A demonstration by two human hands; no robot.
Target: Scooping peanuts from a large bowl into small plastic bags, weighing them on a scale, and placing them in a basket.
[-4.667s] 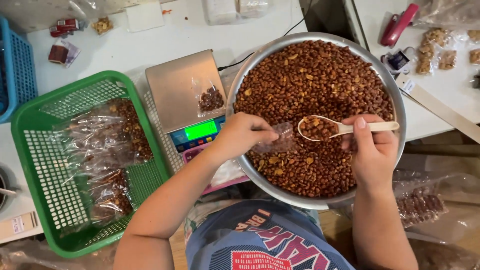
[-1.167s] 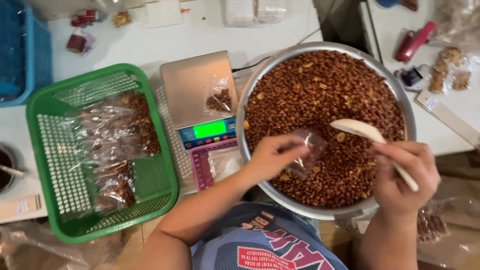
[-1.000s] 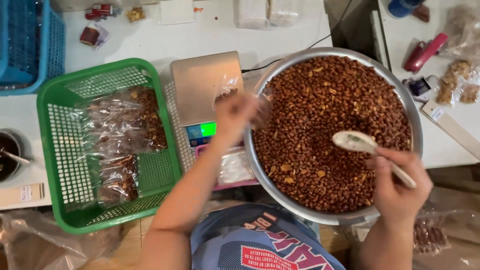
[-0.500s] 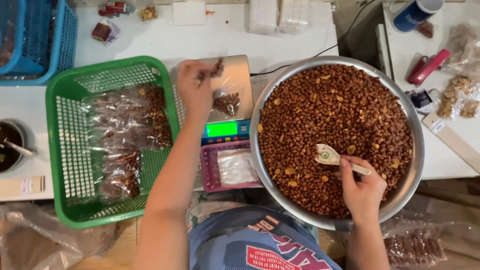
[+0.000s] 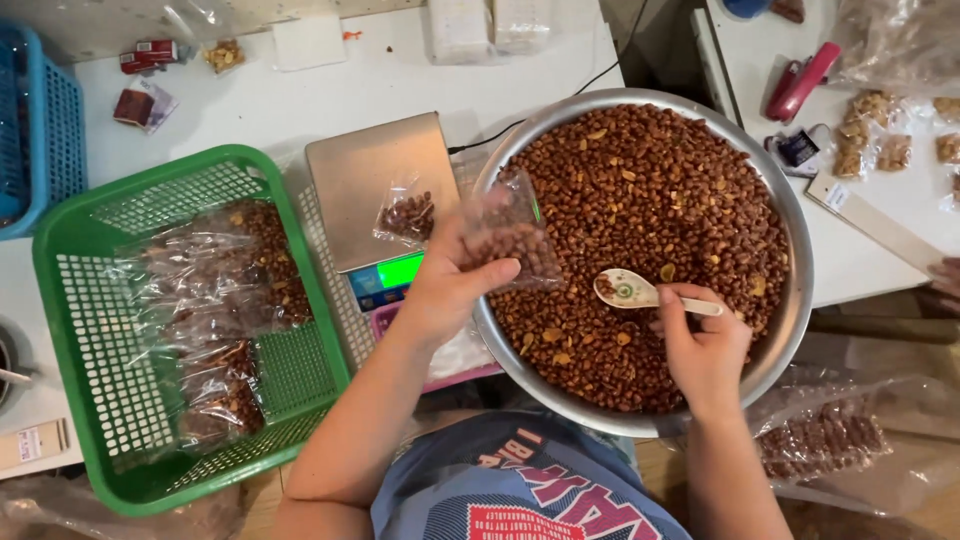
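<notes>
Over the pan's rim (image 5: 800,300), the left hand (image 5: 450,285) is bringing a part-filled bag (image 5: 510,235) back from the scale (image 5: 375,185), pinching it, while the right hand (image 5: 700,350) is clasping the spoon (image 5: 640,292).

L hand (image 5: 448,285): forearm angled up-right, fingers pinched shut, thumb out to the right | R hand (image 5: 703,350): forearm up from below, fist closed, knuckles up

Shiny metal bowl (image 5: 790,215), glossy plastic bag (image 5: 510,235)
</notes>
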